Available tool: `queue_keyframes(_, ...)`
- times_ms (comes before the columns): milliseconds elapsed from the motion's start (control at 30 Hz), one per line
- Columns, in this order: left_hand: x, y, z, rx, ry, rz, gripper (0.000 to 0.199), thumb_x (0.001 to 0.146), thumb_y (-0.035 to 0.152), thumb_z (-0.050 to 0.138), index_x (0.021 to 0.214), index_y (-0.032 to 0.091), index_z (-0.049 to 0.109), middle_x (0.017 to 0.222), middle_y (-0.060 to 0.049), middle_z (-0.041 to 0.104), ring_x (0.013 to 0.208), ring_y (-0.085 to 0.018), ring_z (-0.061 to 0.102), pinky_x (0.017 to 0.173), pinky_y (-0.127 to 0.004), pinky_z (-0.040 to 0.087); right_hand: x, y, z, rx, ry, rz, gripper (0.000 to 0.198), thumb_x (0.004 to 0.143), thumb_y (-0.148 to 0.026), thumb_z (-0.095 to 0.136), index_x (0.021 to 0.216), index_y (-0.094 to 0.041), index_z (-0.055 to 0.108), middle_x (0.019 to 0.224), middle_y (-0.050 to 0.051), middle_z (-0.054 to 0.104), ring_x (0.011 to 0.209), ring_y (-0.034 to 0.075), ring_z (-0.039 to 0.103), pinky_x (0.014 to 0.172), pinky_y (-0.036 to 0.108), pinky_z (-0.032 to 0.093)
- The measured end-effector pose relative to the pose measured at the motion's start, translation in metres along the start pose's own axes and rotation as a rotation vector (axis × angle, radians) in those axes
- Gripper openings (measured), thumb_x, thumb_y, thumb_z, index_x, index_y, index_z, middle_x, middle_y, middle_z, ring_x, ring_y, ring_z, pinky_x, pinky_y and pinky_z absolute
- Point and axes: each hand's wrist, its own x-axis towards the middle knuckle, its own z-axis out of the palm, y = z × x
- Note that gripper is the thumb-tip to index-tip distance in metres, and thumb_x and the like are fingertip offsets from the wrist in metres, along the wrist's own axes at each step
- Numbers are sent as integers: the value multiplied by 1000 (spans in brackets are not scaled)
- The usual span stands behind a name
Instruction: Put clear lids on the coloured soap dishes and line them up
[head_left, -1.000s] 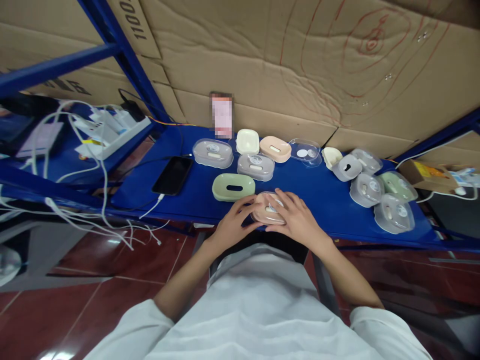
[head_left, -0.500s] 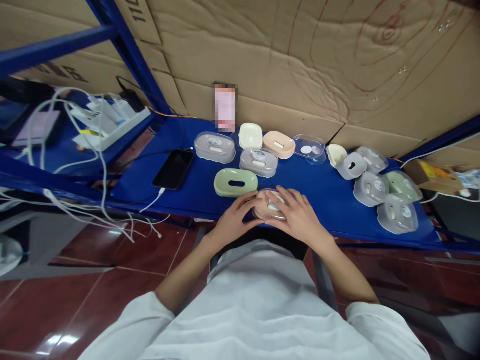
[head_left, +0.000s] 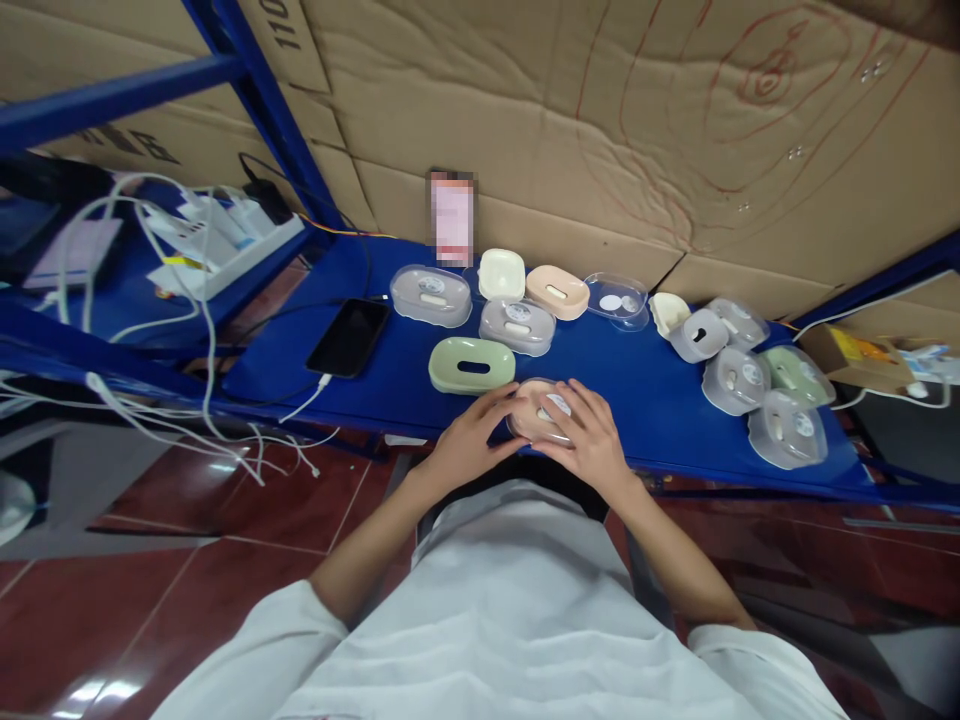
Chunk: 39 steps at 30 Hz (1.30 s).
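A pink soap box with a clear lid rests at the front edge of the blue table, a round-cornered label on its top. My left hand grips its left end, fingers on the far side and thumb on the near side. From the right, my right hand closes over the other end, fingertips on the lid by the label. Just beyond lies a green soap dish with an oval slot. Behind that stand two greyish lidded soap boxes, a cream dish, a peach dish and a clear lid.
Several lidded soap boxes cluster at the right, beside a cream piece. A black phone and white cable ends lie left. Another phone leans on the cardboard wall. Blue shelf posts flank the table.
My right hand has shifted slightly on the lid, uncovering a bit more of the label. The soap box stays in place between both hands. The view has turned slightly.
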Motion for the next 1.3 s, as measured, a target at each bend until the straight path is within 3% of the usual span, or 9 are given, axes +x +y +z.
queue_keyframes(200,2,4,-2,-5,-29,-39,55,97,29,74,149,29,55,159,-11,59,147,-28,59,118,-44,56,2,8,-15,27,-119,-155,62,102,-56,68,157,-31,59,162,12,58,161,36,40,127,60,41)
queue_keyframes(433,1,3,1,7,-40,5,52,100,30,70,149,27,54,158,-13,58,146,-29,60,115,-47,57,2,7,-13,26,-164,-100,56,103,-48,69,156,-35,59,165,12,55,160,38,41,126,64,39)
queue_keyframes(533,1,1,-1,72,43,68,46,102,31,69,147,28,57,154,-12,62,143,-28,62,115,-45,56,0,10,-12,79,-142,-92,57,103,-47,68,157,-36,57,163,11,56,160,37,41,124,63,41)
queue_keyframes(633,3,-13,-18,255,215,69,41,101,33,72,141,29,64,153,-14,64,144,-33,60,120,-56,48,-6,15,-12,109,-74,-26,60,100,-41,66,158,-34,52,160,12,57,158,38,42,124,65,39)
queue_keyframes(733,2,-36,-46,413,225,12,30,100,33,73,129,30,72,151,-11,67,150,-41,53,125,-73,33,-12,20,-16,96,9,62,60,96,-36,64,155,-32,50,150,15,60,150,40,49,123,69,36)
queue_keyframes(867,-16,-51,-76,249,292,17,18,103,27,69,120,27,75,124,-7,78,132,-29,68,117,-54,54,-6,18,-20,132,-40,12,49,102,-37,60,150,-31,55,146,15,63,144,36,55,120,62,41)
queue_keyframes(1033,-37,-30,-73,226,539,17,25,101,21,71,126,26,72,128,-8,75,126,-28,72,112,-50,58,36,4,-12,109,-254,-145,56,112,-38,43,167,-29,40,170,13,47,162,32,36,131,65,22)
queue_keyframes(1167,-32,-17,-49,281,439,160,28,100,20,72,126,28,70,125,-8,76,126,-27,71,111,-49,57,90,23,-5,183,-262,-187,61,115,-39,28,175,-29,23,180,9,31,168,27,24,134,61,19)
queue_keyframes(1300,-25,-3,-20,381,336,293,29,99,16,71,125,29,70,119,-6,79,120,-25,73,116,-49,48,155,70,-6,186,-99,-3,56,115,-37,22,161,-25,52,169,8,50,160,25,39,130,51,28)
